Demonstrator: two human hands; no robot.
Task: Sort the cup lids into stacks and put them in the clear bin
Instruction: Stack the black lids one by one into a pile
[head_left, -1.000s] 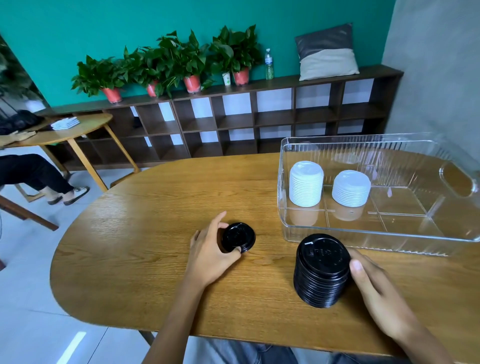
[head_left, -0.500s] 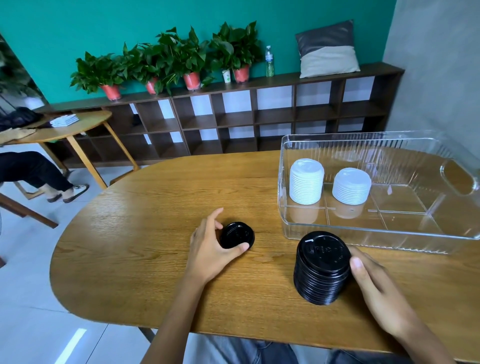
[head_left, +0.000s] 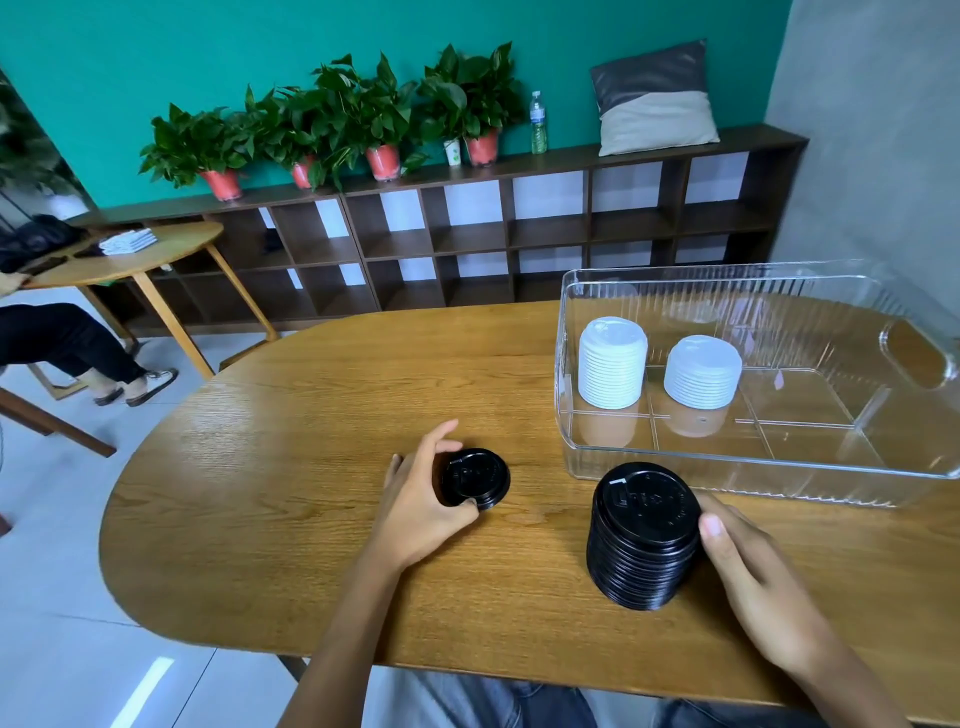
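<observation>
Nothing much has moved: the left hand (head_left: 415, 499) still pinches one loose black lid (head_left: 475, 478) at mid-frame, ready to lift it. Right hand (head_left: 748, 566) curls around the black lid stack (head_left: 644, 535), steadying it. Two white lid stacks (head_left: 613, 364) sit in the clear bin (head_left: 727, 467), upper right.

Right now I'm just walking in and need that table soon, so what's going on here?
A person is sorting cup lids at the wooden table. The left hand grips a single black lid lying on the tabletop, while the right hand holds the side of a tall stack of black lids. Two stacks of white lids already stand inside the clear bin; no black lids are in it yet.
</observation>
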